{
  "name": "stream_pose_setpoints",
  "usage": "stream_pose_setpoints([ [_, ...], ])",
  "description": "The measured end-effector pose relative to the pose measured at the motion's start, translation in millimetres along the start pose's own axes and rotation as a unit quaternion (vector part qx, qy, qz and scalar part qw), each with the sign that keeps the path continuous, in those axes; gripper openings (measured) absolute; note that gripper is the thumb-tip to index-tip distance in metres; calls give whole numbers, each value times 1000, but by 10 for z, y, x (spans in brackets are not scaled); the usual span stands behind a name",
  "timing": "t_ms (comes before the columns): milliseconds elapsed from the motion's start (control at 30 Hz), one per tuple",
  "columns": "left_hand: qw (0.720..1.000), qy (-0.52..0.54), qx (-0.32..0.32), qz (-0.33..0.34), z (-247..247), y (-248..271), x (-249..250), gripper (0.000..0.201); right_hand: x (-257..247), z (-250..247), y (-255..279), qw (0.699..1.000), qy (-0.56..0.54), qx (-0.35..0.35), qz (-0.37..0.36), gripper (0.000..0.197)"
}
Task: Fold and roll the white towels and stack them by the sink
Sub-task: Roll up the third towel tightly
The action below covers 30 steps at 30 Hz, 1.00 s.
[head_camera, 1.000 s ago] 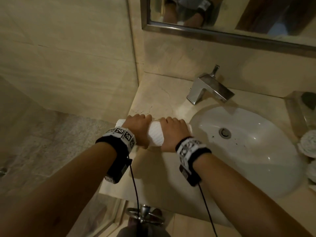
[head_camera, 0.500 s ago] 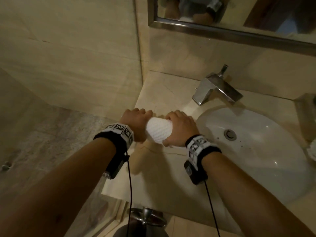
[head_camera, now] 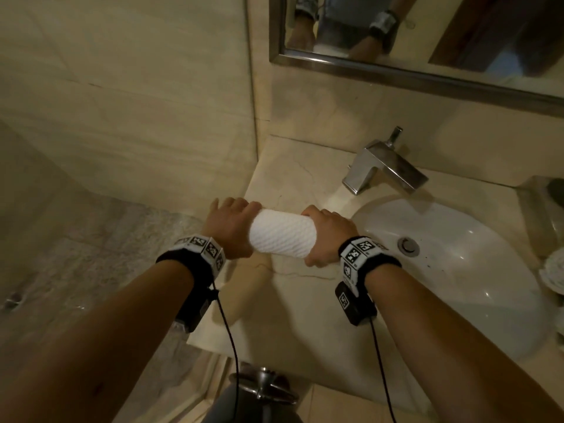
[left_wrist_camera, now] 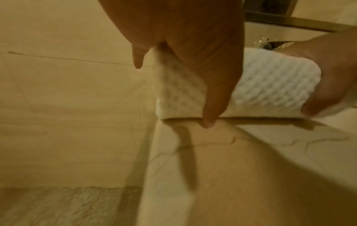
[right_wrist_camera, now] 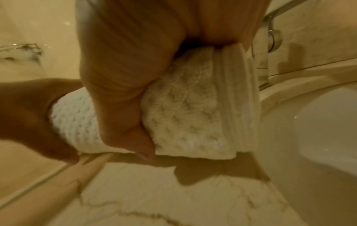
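Rolled white towel (head_camera: 282, 235) held just above the marble counter (head_camera: 293, 175), left of the sink basin (head_camera: 457, 270). My left hand (head_camera: 230, 228) wraps one end, thumb under, fingers curled over; right hand (head_camera: 328, 236) clamps the other end the same way. Roll's long axis runs hand to hand, roughly parallel to the counter's front edge. More rolled towels (head_camera: 552, 273) sit beyond the basin, on the right hand's side. I judge the carry goes rightward, right hand leading.
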State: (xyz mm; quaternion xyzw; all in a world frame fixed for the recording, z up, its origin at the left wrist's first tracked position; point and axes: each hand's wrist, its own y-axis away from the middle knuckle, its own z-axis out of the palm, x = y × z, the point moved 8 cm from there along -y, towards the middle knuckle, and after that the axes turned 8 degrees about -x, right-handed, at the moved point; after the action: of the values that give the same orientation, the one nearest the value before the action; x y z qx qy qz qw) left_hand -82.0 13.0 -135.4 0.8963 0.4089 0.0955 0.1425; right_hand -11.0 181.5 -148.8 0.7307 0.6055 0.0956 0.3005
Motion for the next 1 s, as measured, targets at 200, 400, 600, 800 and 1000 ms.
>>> stream_pose_setpoints([
  [200, 996, 88, -27, 13, -27, -98, -159, 72, 82, -81, -149, 997, -60, -47, 14, 92],
  [400, 978, 113, -169, -43, -82, -452, -246, 88, 198, -186, -262, 991, -109, -37, 66, 110],
  [600, 963, 157, -197, -94, 21, -475, -295, 86, 286, -120, -236, 972, -202, -59, 103, 116],
  [800, 793, 565, -145, -176, 36, -355, -357, 68, 475, -64, -18, 936, -324, -28, 135, 105],
  [1000, 752, 611, -141, -201, 11, -291, -361, 58, 479, -81, 79, 914, -372, -50, 155, 111],
])
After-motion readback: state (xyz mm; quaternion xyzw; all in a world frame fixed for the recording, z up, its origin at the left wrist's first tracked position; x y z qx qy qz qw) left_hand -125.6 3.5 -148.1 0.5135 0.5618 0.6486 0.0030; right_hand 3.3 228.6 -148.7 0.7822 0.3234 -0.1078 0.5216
